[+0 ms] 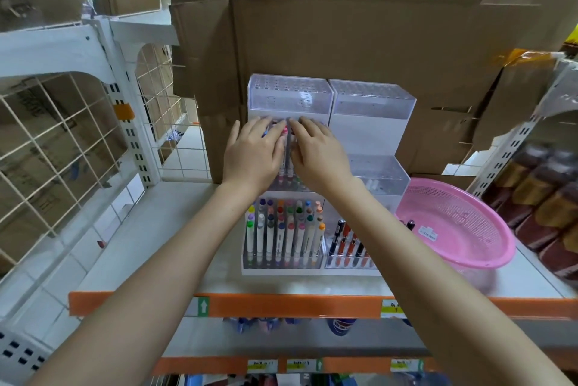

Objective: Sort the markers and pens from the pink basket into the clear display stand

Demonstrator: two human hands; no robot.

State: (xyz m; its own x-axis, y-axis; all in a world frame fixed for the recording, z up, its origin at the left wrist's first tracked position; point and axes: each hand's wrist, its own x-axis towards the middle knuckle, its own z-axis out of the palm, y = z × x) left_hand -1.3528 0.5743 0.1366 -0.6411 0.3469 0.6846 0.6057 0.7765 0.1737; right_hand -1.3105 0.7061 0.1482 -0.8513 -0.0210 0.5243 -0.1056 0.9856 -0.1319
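Note:
A clear stepped display stand (372, 104) stands on the shelf against cardboard. Its front left tier is full of white markers (283, 230) with coloured caps. The front right tier holds several dark and orange pens (347, 243). My left hand (253, 154) and my right hand (317, 154) lie side by side, fingers stretched flat over the tops of the markers (286, 148) in the middle left tier, hiding most of them. The pink basket (463, 229) sits to the right of the stand; one dark pen (410, 224) shows at its near left rim.
Big cardboard boxes (344, 35) rise behind the stand. A white wire rack (72, 148) stands to the left. The shelf has an orange front edge (281, 306) with price labels. Bottles (538, 191) fill the shelf at the right.

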